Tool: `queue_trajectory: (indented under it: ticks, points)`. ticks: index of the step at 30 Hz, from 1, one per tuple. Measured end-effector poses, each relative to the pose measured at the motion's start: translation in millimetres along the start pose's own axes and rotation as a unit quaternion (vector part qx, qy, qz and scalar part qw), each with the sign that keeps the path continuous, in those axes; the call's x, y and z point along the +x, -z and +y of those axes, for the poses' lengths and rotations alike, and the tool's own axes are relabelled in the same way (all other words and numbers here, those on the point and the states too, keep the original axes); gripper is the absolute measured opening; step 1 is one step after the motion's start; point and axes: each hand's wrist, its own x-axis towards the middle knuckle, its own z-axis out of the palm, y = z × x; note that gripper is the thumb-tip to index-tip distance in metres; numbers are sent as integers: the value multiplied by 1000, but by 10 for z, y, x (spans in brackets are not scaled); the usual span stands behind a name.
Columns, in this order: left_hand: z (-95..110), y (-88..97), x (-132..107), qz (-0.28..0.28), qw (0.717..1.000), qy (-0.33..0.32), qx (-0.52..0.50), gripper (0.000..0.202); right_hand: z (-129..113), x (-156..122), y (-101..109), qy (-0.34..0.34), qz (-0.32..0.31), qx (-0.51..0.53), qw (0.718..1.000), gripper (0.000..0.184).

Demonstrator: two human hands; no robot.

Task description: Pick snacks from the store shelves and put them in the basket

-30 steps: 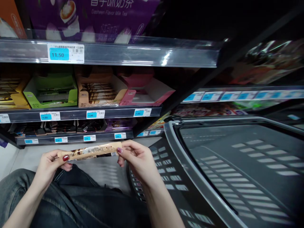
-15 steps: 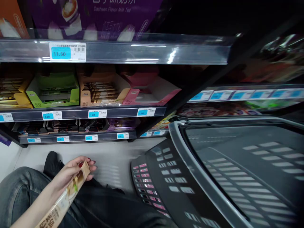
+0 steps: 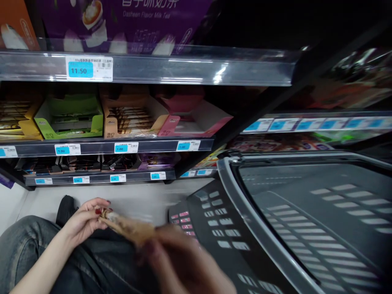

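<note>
A long, narrow tan milk tea sachet (image 3: 127, 227) is stretched between my two hands above my lap. My left hand (image 3: 82, 222) pinches its far left end between thumb and fingers. Closer to the camera, my right hand (image 3: 186, 259) grips the other end, its fingers blurred by motion. The sachet's printing is smeared too. Beyond the hands, on the shelf, stands a peach-coloured box (image 3: 131, 122) with several similar stick sachets. A green box (image 3: 70, 118) and a pink box (image 3: 196, 120) flank it.
A large grey shopping basket (image 3: 232, 204) with slotted sides stands at my right. Price-tagged shelf edges (image 3: 159, 145) run across in front, with purple milk tea cartons (image 3: 131, 28) on the upper shelf. My bent knee (image 3: 30, 241) and black shoe (image 3: 65, 208) are at lower left.
My right hand has come into view and taken one end of the sachet. The sachet has swung from lying along my left forearm to pointing rightward between both hands.
</note>
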Motion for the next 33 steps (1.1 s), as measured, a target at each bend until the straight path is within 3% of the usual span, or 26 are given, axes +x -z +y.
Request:
queue_trajectory:
  ticks: [2,4,6,8,14,17,22,29,31,33]
  points:
    - [-28,-1,-19,-33,998,43,44,27,126,163,152,-84,85,61,991,9]
    - [-82,-38,-50,-86,986,85,115,27,267,311,221,-189,130,158,960,8]
    - [-143,-90,-82,-143,964,118,192,24,401,416,228,-264,119,230,929,17]
    - [-200,-137,-105,-176,946,133,239,22,512,470,206,-300,98,247,916,19]
    - [-303,-193,-141,-157,943,131,263,34,673,468,167,-315,75,196,926,19]
    - [-308,-203,-158,-125,938,131,294,27,718,465,173,-309,74,167,933,20]
    - [-289,-217,-158,-119,944,148,269,22,763,481,172,-311,78,154,935,20]
    - [-466,-169,-54,-67,945,83,309,29,783,464,154,-296,69,160,939,23]
    - [-495,-118,-15,-37,942,43,331,31,803,443,94,-307,18,175,935,26]
    - [-476,-62,10,-7,931,-8,364,32,796,417,1,-311,-93,165,932,19]
